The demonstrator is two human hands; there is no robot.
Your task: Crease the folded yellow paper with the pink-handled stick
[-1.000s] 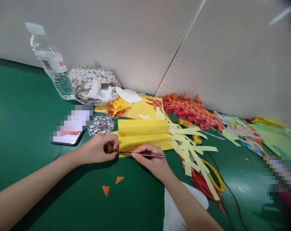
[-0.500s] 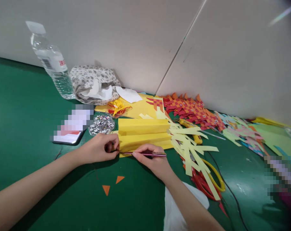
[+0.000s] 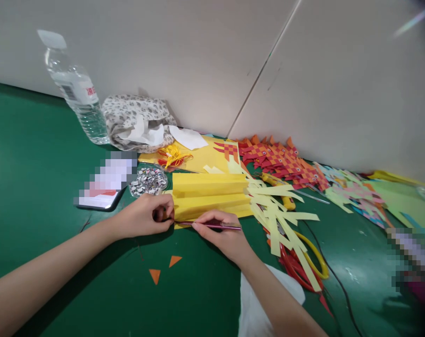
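The person's left hand (image 3: 147, 217) is pinching the left end of the folded yellow paper (image 3: 208, 194), which is lying pleated on the green tabletop (image 3: 36, 164) in the middle of the scene, just in front of both hands. The right hand (image 3: 222, 233) is gripping a thin pink stick (image 3: 212, 226), possibly a pencil, though it is too slim to tell, and is laying it flat along the near edge of the paper, its tip pointing toward the left hand's fingertips. Just right of the paper, pale yellow strips (image 3: 279, 210) are fanning out over red and yellow scissors (image 3: 305, 267). Beyond the left hand, a small dish of googly eyes (image 3: 149, 181) is sitting beside a phone (image 3: 105, 185). Farther back, a water bottle (image 3: 77, 93) is standing near a patterned cloth pouch (image 3: 135, 117). Woven orange and red paper fish (image 3: 279, 159) are lying along the wall on the far right. Two orange paper triangles (image 3: 155, 276) are resting on the near tabletop between the forearms.
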